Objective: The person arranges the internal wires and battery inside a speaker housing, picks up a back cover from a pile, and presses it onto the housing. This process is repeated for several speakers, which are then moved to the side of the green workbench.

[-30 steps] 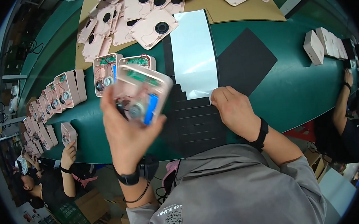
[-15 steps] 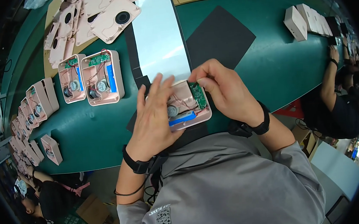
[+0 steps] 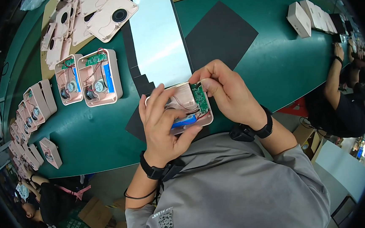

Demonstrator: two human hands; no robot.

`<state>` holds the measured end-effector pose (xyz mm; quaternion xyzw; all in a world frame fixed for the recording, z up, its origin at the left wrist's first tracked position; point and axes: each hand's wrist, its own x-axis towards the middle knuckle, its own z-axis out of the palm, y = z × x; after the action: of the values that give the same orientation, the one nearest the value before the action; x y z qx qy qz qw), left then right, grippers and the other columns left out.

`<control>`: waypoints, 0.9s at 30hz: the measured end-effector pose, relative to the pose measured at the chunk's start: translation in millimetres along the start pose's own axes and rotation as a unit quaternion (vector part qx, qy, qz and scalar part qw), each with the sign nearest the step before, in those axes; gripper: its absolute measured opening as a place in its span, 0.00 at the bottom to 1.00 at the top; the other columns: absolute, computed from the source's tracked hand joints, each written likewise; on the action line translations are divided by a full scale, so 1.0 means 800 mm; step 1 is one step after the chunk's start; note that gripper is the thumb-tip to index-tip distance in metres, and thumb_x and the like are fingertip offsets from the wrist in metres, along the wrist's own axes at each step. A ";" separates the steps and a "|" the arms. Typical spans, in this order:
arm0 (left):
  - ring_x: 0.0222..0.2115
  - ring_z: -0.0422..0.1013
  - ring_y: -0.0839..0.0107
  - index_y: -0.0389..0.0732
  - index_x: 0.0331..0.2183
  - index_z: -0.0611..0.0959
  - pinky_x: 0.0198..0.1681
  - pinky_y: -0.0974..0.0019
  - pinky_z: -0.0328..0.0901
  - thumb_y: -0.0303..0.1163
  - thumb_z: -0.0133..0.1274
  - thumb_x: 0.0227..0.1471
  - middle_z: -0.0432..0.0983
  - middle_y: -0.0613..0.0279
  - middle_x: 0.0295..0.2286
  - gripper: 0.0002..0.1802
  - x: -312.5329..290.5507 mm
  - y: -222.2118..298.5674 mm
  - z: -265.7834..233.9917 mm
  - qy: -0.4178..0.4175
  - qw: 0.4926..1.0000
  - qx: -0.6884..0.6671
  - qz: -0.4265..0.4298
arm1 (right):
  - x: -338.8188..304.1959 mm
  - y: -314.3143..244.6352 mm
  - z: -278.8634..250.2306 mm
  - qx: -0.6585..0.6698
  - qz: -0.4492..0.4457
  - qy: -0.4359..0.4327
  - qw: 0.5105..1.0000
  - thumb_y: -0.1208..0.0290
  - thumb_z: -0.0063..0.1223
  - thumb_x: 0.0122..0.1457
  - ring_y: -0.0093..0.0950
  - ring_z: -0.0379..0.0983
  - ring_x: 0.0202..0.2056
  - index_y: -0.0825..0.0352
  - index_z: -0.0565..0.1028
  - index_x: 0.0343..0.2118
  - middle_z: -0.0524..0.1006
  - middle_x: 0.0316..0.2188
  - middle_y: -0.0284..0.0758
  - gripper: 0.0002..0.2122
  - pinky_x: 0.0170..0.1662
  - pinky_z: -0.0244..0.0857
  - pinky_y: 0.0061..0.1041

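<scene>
A pale pink open housing (image 3: 183, 95) lies before me on the table. It holds a green circuit board (image 3: 200, 98) along its right side, a blue battery (image 3: 184, 121) near the front wall and thin wires between. My left hand (image 3: 161, 126) lies across the housing's left part, fingers over the rim and index finger bent in among the wires. The thumb is at the front wall by the battery. At the board's far corner my right hand (image 3: 228, 91) pinches thumb and forefinger together. A small dark bit shows there, too small to name.
Two open housings (image 3: 99, 79) with boards and batteries stand to the left, and more housings (image 3: 30, 110) line the table's left edge. Pink panels (image 3: 110, 19) are heaped at far left. A shiny pale sheet (image 3: 160, 39) and black sheets (image 3: 223, 35) lie beyond. White boxes (image 3: 299, 20) stand far right.
My left hand has shifted right over the housing, its index finger now curled down among the wires. The right hand stays pinched at the board's corner. The view has shifted slightly.
</scene>
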<state>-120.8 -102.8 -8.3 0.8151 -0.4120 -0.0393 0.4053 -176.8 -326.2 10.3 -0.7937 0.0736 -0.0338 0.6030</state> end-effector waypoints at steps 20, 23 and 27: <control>0.66 0.63 0.49 0.38 0.21 0.84 0.68 0.32 0.45 0.39 0.72 0.45 0.75 0.53 0.57 0.16 0.020 -0.002 -0.023 -0.083 0.995 0.040 0.022 | -0.070 -0.017 0.006 0.149 0.110 -0.026 0.982 0.80 0.43 0.72 0.19 0.77 0.39 0.70 0.69 0.40 0.79 0.49 0.42 0.02 0.43 0.74 0.24; 0.67 0.61 0.49 0.38 0.23 0.85 0.68 0.31 0.43 0.34 0.71 0.45 0.75 0.52 0.58 0.12 0.002 0.004 -0.019 -0.064 0.997 0.033 0.000 | -0.061 -0.028 -0.013 0.078 0.080 -0.094 0.989 0.81 0.44 0.71 0.23 0.78 0.40 0.69 0.69 0.40 0.78 0.49 0.43 0.01 0.43 0.74 0.27; 0.68 0.60 0.50 0.39 0.25 0.86 0.68 0.29 0.39 0.30 0.70 0.45 0.74 0.52 0.58 0.08 -0.005 0.008 -0.025 -0.061 0.998 0.024 -0.020 | -0.019 -0.036 -0.016 -0.056 -0.061 -0.175 0.981 0.81 0.48 0.68 0.32 0.79 0.38 0.69 0.69 0.39 0.78 0.47 0.43 0.01 0.41 0.73 0.32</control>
<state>-119.2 -89.4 8.5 0.8288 -0.4201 -0.0877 0.3590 -191.8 -328.5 42.4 -0.8227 -0.0798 0.0726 0.5582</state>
